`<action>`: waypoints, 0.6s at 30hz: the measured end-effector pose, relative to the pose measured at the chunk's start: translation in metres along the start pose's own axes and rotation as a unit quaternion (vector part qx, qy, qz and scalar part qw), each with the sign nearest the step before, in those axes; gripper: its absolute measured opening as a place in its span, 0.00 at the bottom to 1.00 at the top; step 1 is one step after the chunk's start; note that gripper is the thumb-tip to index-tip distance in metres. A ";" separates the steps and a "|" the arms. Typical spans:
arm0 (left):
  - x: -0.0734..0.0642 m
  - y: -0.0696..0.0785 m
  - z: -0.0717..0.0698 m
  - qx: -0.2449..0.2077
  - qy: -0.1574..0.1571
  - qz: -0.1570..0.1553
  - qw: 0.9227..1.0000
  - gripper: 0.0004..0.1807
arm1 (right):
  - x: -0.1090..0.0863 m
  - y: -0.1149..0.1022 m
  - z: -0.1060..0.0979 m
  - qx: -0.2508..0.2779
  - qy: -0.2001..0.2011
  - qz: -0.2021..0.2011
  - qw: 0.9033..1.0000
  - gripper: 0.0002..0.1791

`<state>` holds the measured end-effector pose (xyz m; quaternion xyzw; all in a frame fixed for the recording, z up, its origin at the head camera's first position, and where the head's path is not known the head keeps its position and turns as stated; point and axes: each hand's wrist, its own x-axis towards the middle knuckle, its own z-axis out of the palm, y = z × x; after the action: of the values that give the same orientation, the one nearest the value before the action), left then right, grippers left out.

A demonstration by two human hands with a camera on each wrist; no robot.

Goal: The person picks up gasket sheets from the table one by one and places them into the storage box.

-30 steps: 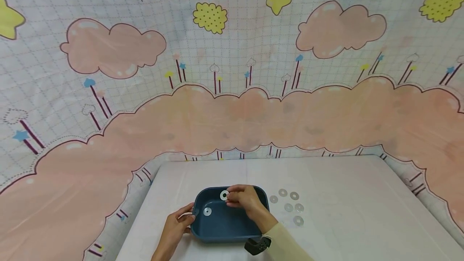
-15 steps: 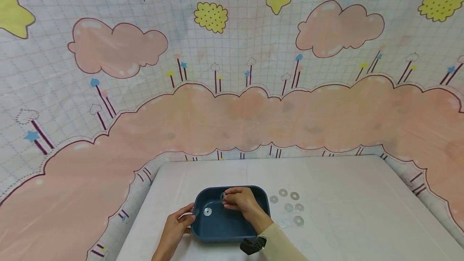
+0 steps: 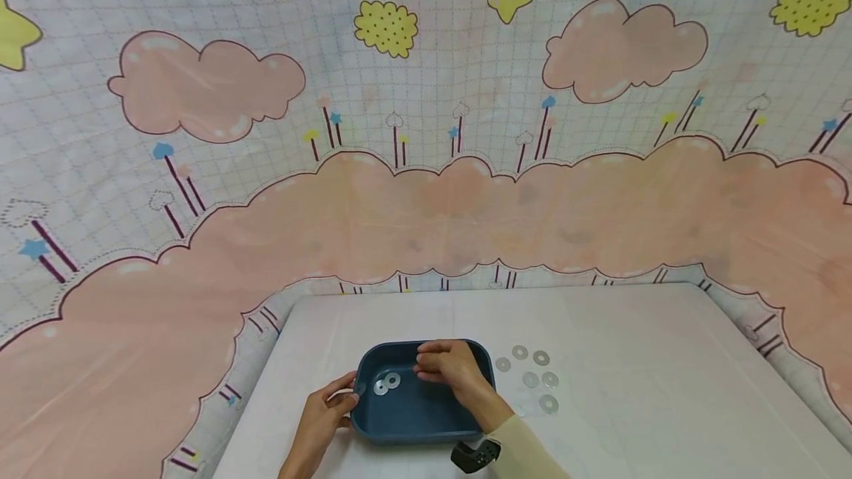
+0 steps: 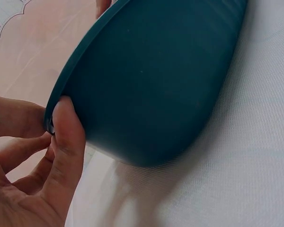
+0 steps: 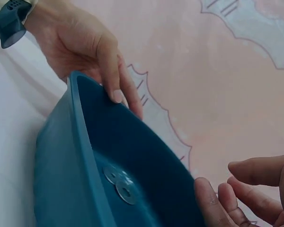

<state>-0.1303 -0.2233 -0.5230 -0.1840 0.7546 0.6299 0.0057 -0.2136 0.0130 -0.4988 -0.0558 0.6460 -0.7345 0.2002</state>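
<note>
A dark blue rectangular tray (image 3: 419, 416) stands on the white table. My left hand (image 3: 321, 416) grips its left rim, and the left wrist view shows the thumb (image 4: 68, 137) on the outer wall with fingers over the edge. Two flat metal washers, a left one (image 3: 380, 388) and a right one (image 3: 393, 381), lie on the tray floor near that side. They overlap slightly in the right wrist view, where the nearer washer (image 5: 127, 192) looks larger. Above the right half of the tray hovers my right hand (image 3: 459, 375), fingers loosely bent and parted from the thumb, holding nothing.
Several more washers (image 3: 529, 380) lie scattered on the table (image 3: 639, 390) just right of the tray. A patterned cloth (image 3: 466, 220) hangs behind the table. A black band (image 3: 475, 456) circles my right wrist.
The washer that my right hand pinched has dropped into the tray, beside the one lying there. My right fingers have parted; my left hand keeps its place on the rim.
</note>
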 end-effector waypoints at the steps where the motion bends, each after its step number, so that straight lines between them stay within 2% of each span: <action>1: 0.000 0.000 0.000 -0.002 0.000 0.000 1.000 0.26 | -0.001 -0.001 -0.001 -0.001 -0.001 -0.004 1.000 0.16; 7: 0.006 -0.001 -0.001 -0.005 -0.006 -0.004 1.000 0.26 | -0.009 -0.011 -0.008 -0.005 -0.003 -0.022 1.000 0.15; 18: 0.012 0.004 -0.003 0.002 -0.004 -0.007 1.000 0.26 | -0.021 -0.030 -0.022 -0.019 0.017 -0.048 0.998 0.15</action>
<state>-0.1417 -0.2285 -0.5217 -0.1866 0.7546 0.6289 0.0134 -0.2088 0.0433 -0.4697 -0.0781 0.6600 -0.7315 0.1521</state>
